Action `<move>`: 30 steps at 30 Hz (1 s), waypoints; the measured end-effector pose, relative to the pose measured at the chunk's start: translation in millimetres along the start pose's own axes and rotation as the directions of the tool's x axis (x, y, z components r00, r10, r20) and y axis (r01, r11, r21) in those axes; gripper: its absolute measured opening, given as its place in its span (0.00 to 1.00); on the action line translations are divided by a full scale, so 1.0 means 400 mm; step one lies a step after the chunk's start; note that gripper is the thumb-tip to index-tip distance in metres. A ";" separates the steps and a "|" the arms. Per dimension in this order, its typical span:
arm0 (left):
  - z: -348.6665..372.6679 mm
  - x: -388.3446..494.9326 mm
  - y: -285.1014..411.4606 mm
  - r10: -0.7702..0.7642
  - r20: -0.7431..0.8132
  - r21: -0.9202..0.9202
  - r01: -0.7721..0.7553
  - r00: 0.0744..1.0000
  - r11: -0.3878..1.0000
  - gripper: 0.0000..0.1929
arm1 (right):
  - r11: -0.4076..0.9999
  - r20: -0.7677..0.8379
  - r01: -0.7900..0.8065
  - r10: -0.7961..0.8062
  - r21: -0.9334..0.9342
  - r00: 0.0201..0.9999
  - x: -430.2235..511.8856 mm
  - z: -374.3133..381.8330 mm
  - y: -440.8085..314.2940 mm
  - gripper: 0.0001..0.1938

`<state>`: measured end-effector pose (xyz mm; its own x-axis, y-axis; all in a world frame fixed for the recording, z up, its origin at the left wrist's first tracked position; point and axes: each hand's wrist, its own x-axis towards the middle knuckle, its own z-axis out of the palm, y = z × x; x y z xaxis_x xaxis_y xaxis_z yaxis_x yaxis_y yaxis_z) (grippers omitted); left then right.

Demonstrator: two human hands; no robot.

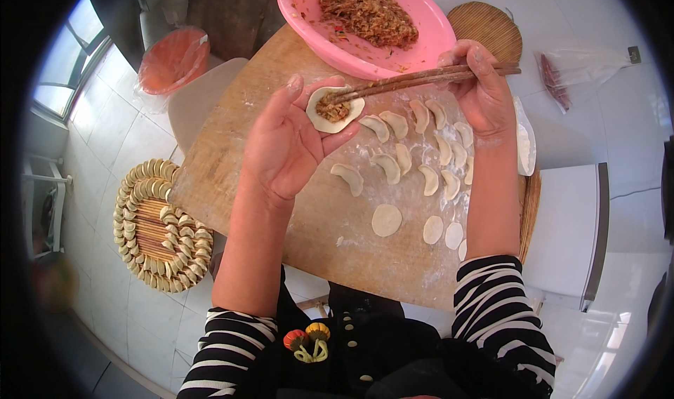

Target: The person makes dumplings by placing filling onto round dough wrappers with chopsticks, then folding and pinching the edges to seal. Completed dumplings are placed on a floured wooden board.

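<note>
On the fingers of my left hand (287, 146) rests a round dumpling wrapper (320, 121), palm side up. A small heap of minced filling (333, 110) lies at its middle. My right hand (479, 91) grips a pair of wooden chopsticks (410, 82), and their tips touch the filling. Beyond the hands stands a pink plastic basin (358, 68) holding a mound of the same filling (368, 15). Several folded dumplings (387, 167) lie on the floured wooden board (316, 236). Flat wrappers (387, 220) lie closer to me, some partly hidden by my right forearm.
At the left, below board level, a round woven tray (152, 225) carries rings of dumplings. A lined orange bin (176, 62) stands farther back. Right of the board are a dish of flour (524, 141), a round slatted wooden mat (487, 28) and a clear plastic bag (584, 75).
</note>
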<state>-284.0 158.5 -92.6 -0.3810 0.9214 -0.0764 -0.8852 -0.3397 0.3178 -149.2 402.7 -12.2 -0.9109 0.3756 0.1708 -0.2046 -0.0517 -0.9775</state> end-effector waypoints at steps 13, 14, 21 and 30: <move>-0.019 -0.002 0.001 -0.038 0.081 -0.048 0.042 0.996 0.998 0.27 | 0.999 0.060 -0.007 0.010 -0.041 0.998 0.038 0.008 -0.014 0.14; -0.022 -0.003 0.002 -0.043 0.093 -0.061 0.049 0.995 0.997 0.27 | 0.999 0.061 -0.006 0.008 -0.035 0.998 0.038 0.005 -0.011 0.14; -0.018 -0.005 0.007 -0.028 0.072 -0.043 0.032 0.997 0.999 0.25 | 1.000 -0.009 0.015 -0.015 0.020 1.000 0.025 0.004 -0.016 0.13; -0.006 -0.016 0.005 0.032 0.016 0.028 -0.032 0.999 0.999 0.24 | 0.504 -0.053 0.081 -0.245 -0.860 0.968 0.046 -0.039 0.051 0.08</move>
<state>-283.9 151.3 -93.9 -0.4048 0.9130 -0.0512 -0.8645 -0.3639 0.3467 -164.7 423.0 -30.8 -0.8125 0.4255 0.3984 0.1314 0.7997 -0.5859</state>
